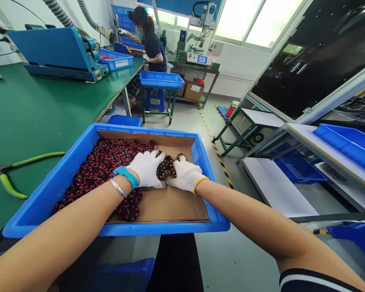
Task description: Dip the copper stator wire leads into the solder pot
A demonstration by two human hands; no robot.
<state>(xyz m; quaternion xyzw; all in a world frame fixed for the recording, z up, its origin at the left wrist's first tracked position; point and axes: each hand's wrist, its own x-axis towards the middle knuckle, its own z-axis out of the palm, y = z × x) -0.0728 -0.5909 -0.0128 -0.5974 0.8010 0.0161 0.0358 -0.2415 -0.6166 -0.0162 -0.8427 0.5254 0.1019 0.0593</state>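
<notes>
A blue bin [182, 228] lined with brown cardboard [161, 205] lies across the lower middle of the head view. Many small round black parts with pink-red marks [106, 158] fill its left part. My left hand [147, 168], in a white glove, curves around a small cluster of dark parts [166, 167] in the bin. On the cluster's right side is my right hand [187, 174], also gloved, its fingers bent against the parts. Both hands hold this cluster between them, low over the cardboard.
Green-handled pliers [33, 160] lie on the green bench [48, 105] at left, below a blue machine [57, 52]. A person [153, 48] works at the bench's far end. A small stand with a blue tray [161, 80] is beyond the bin; shelves [276, 186] stand at right.
</notes>
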